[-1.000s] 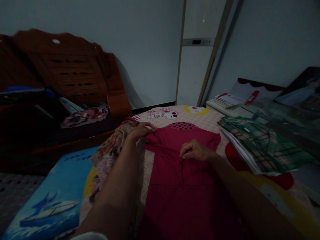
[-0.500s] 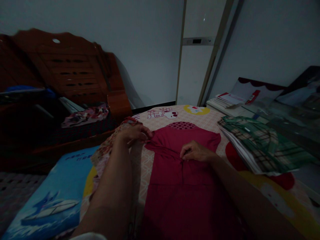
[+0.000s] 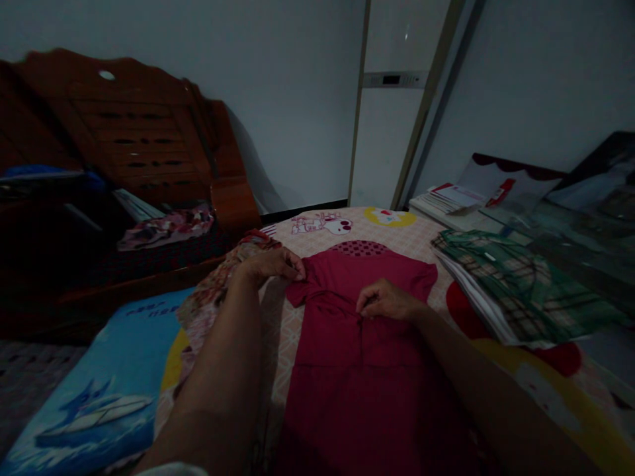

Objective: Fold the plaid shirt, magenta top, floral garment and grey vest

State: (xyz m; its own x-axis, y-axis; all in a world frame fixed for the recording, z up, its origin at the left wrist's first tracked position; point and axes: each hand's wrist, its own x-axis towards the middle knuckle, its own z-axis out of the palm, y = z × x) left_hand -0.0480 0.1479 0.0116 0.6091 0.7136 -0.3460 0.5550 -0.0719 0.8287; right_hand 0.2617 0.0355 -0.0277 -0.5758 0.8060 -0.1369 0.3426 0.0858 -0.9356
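Note:
A dark pink garment (image 3: pixel 347 396) with short sleeves lies spread on a patterned cloth (image 3: pixel 421 231); its dotted neck area faces away from me. My left hand (image 3: pixel 278 266) pinches the garment at its left shoulder, thumb and fingertips together. Near the middle of the chest, my right hand (image 3: pixel 387 301) has its fingers closed on the fabric beside a small front slit. Creases run across the fabric between the two hands. The lower part of the garment is in shadow.
Folded green plaid clothing (image 3: pixel 516 277) lies on the right. Floral cloth (image 3: pixel 213 284) is bunched beside my left arm, near a blue printed item (image 3: pixel 119 370). Behind stand a wooden bench (image 3: pixel 133 125) and a tall white unit (image 3: pixel 387 139); papers (image 3: pixel 451 197) lie back right.
My left hand has shifted slightly right and its fingers are closer together. The left sleeve now lies flatter and more spread out. My right hand has barely moved.

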